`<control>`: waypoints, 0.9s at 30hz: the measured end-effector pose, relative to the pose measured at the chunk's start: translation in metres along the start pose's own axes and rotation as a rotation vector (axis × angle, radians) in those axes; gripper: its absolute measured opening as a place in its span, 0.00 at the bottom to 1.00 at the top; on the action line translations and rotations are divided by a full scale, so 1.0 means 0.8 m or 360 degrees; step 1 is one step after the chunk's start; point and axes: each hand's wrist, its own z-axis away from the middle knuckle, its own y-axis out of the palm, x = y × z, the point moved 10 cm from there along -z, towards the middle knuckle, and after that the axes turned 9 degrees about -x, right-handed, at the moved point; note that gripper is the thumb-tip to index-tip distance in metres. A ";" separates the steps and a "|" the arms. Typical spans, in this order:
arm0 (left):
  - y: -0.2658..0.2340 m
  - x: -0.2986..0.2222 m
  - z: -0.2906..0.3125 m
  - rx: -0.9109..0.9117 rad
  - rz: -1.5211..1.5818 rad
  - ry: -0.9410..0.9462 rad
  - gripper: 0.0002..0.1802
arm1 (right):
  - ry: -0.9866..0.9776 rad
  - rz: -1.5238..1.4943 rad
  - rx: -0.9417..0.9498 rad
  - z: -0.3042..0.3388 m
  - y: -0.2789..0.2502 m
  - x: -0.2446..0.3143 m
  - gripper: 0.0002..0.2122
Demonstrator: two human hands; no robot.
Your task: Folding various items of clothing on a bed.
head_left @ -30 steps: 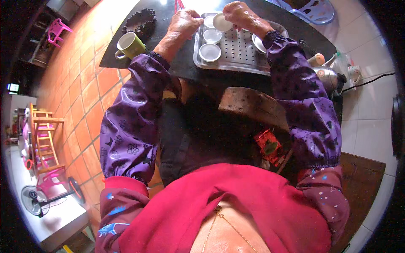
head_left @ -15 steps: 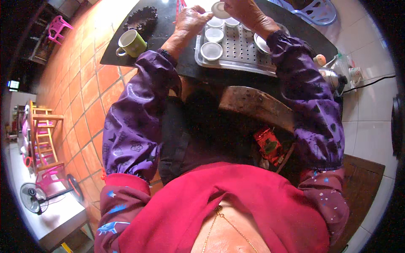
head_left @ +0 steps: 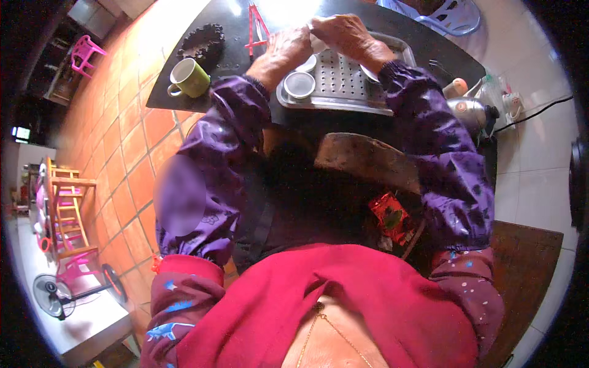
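Note:
My left hand (head_left: pixel 287 53) and my right hand (head_left: pixel 351 40) meet over the left part of a perforated metal tray (head_left: pixel 343 105). Between them shows a sliver of a small white cup (head_left: pixel 317 44), with my right hand closed on it. The fingers of my left hand are curled in close beside it, and what they pinch is hidden. Another small white cup (head_left: pixel 299 85) stands in the tray's near left corner, with the rim of one more just behind it. Part of a further white cup (head_left: pixel 370 75) peeks out by my right wrist.
A green mug (head_left: pixel 195 82) stands on the dark table, left of a red stand-like object (head_left: pixel 256 44) and near a dark, jagged-edged piece (head_left: pixel 201 46). At the right are a metal kettle (head_left: pixel 467 113) and a black cord. A curved wooden piece (head_left: pixel 365 158) lies below the table edge.
Both hands have come nearer to me and closed together over the tray, the right one bringing the white cup down and covering most of it. The view has shifted slightly.

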 end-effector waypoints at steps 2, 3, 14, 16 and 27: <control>-0.001 -0.002 -0.011 0.0124 -0.0134 0.0092 0.15 | -0.0194 0.0092 -0.0022 -0.003 -0.006 0.004 0.06; -0.016 -0.008 -0.015 -0.0035 -0.0110 0.0172 0.15 | -0.0170 0.0101 -0.0114 -0.003 -0.014 0.004 0.07; 0.031 0.041 0.006 0.0096 0.1502 -0.0845 0.10 | 0.0461 -0.0251 -0.0070 -0.003 0.003 -0.025 0.08; 0.023 0.042 0.005 0.0158 0.1259 -0.0769 0.11 | 0.0801 -0.0637 -0.0033 0.001 0.009 -0.048 0.05; -0.019 0.076 0.060 -0.0205 0.0427 -0.0353 0.15 | 0.0329 -0.0223 0.0069 0.008 0.002 0.027 0.09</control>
